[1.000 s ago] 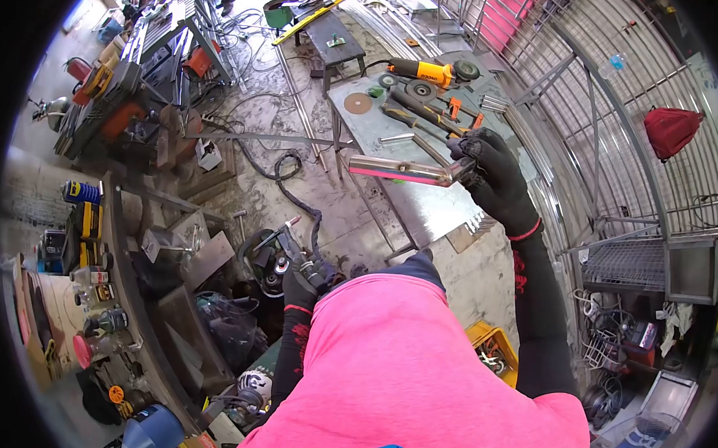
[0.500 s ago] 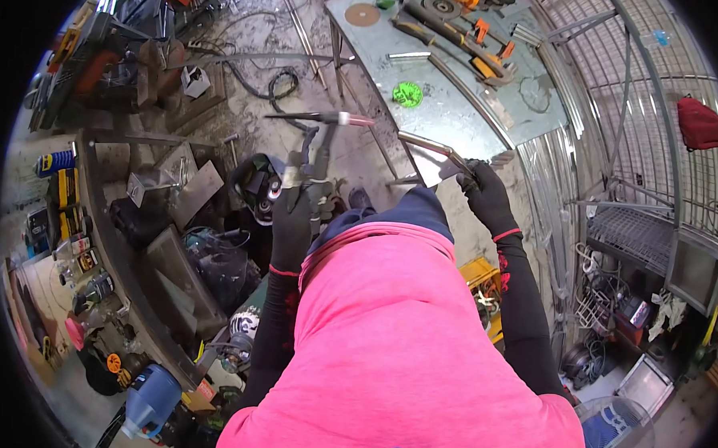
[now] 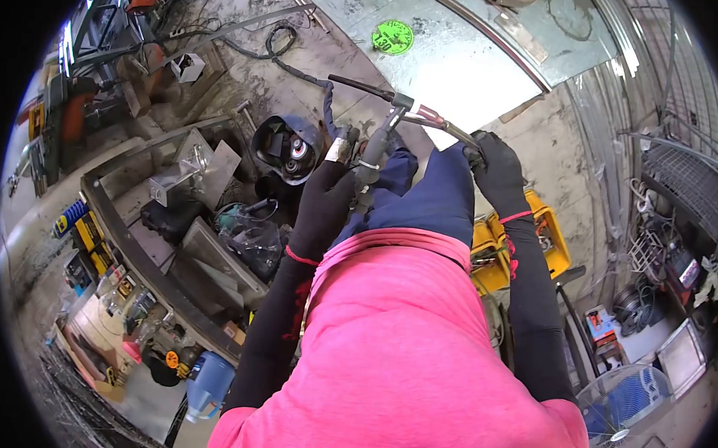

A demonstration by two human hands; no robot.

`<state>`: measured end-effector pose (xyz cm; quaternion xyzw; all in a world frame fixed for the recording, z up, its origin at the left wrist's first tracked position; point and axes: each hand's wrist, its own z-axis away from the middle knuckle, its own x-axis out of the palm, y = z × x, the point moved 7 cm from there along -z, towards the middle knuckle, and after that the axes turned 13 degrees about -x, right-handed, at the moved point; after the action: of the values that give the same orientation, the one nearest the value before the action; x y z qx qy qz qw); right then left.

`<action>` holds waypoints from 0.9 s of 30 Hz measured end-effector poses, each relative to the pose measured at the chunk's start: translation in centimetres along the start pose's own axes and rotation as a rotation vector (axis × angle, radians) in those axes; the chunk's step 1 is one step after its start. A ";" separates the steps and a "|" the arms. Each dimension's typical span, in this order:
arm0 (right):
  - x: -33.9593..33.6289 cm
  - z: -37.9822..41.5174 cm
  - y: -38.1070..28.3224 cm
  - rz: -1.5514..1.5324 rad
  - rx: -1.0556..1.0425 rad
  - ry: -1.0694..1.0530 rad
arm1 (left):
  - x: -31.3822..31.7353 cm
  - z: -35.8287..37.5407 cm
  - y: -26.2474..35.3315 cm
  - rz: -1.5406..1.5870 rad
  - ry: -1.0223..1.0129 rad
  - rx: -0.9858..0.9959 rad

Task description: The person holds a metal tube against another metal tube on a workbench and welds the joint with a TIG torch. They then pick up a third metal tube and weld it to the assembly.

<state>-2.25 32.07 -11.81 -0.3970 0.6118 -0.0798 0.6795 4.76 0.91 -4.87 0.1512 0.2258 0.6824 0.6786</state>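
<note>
My left hand (image 3: 326, 198), in a black glove with a pale patch on one finger, is closed around the handle of a welding torch (image 3: 375, 149). The torch head has a long dark cap on one side and a reddish nozzle on the other. My right hand (image 3: 497, 170), also black-gloved, grips the end of a thin metal tube (image 3: 459, 134). Nozzle and tube overlap in view; whether they touch I cannot tell. Beyond them lies the metal table (image 3: 469, 89), with a round green sticker (image 3: 392, 37) on it.
A welding helmet (image 3: 311, 130) with items inside stands left of my left hand. Farther left is a metal frame (image 3: 145, 267) with scrap and plates. A yellow case (image 3: 547, 224) lies beside my right forearm. A cable (image 3: 278, 56) loops across the floor.
The view has shifted closer to the table. Both hands have come closer together, bringing the torch head beside the tube. Each hand still grips its item.
</note>
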 end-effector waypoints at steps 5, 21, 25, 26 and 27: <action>-0.2 -0.4 -0.6 0.073 0.048 -0.062 | 0.2 1.1 1.0 0.064 0.022 -0.088; 0.1 -0.2 -0.4 0.117 0.039 -0.064 | 0.2 0.8 0.4 0.116 -0.031 -0.169; -0.2 -0.2 -0.7 0.126 0.019 -0.036 | -0.4 0.7 0.0 0.126 0.001 -0.165; -0.2 -0.2 -0.8 0.120 0.012 -0.028 | -0.6 0.6 -0.1 0.124 0.000 -0.168; -0.2 -0.3 -0.8 0.116 0.004 -0.019 | -0.6 0.6 -0.1 0.098 -0.021 -0.173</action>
<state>-2.25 31.54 -11.18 -0.3604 0.6272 -0.0377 0.6894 5.15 0.42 -4.34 0.1100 0.1511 0.7302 0.6572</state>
